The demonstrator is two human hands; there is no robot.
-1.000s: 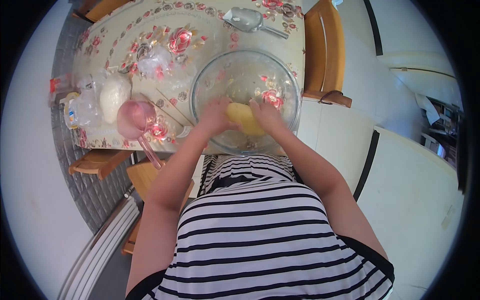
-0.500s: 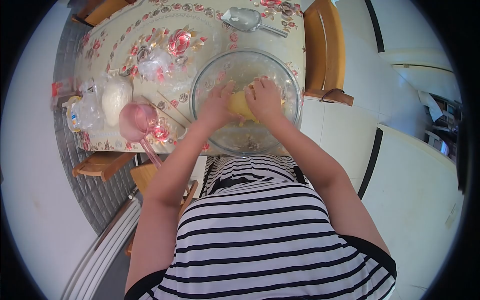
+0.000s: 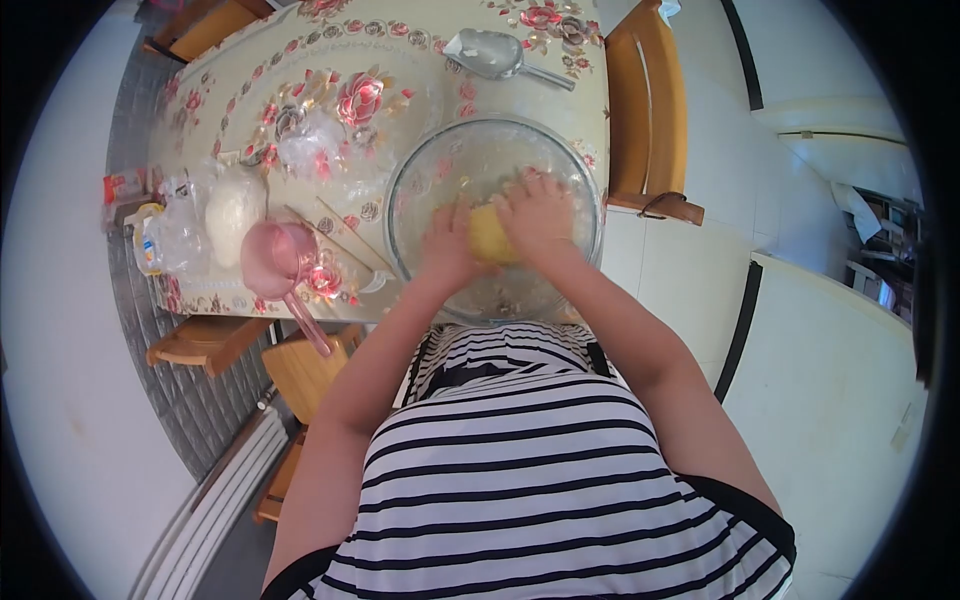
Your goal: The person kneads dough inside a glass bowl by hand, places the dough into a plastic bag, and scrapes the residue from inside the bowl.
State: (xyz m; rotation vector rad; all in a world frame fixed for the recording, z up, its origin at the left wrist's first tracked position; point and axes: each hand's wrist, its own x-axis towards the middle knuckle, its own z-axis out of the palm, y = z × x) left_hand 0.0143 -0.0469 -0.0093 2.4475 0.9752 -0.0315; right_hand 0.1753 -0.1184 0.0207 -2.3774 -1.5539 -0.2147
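A yellow lump of dough (image 3: 489,237) lies in a large clear glass bowl (image 3: 398,165) at the table's near edge. My left hand (image 3: 455,245) rests against the dough's left side, its fingers stretched out and pointing away from me. On the other side, my right hand (image 3: 540,218) presses the dough with its palm side, fingers spread over the bowl's inside. Neither hand is wrapped round the dough. Parts of the dough are hidden under the right hand.
A clear scoop (image 3: 490,55) lies beyond the bowl. To the left are a pink measuring cup (image 3: 278,260), chopsticks (image 3: 345,240), a bag of white dough or flour (image 3: 236,215) and crumpled plastic (image 3: 312,145). A wooden chair (image 3: 648,110) stands at right.
My right hand's curled fingers have straightened and spread toward the right. The dough looks rounder and more exposed between my hands. The bowl appears slightly lower in view.
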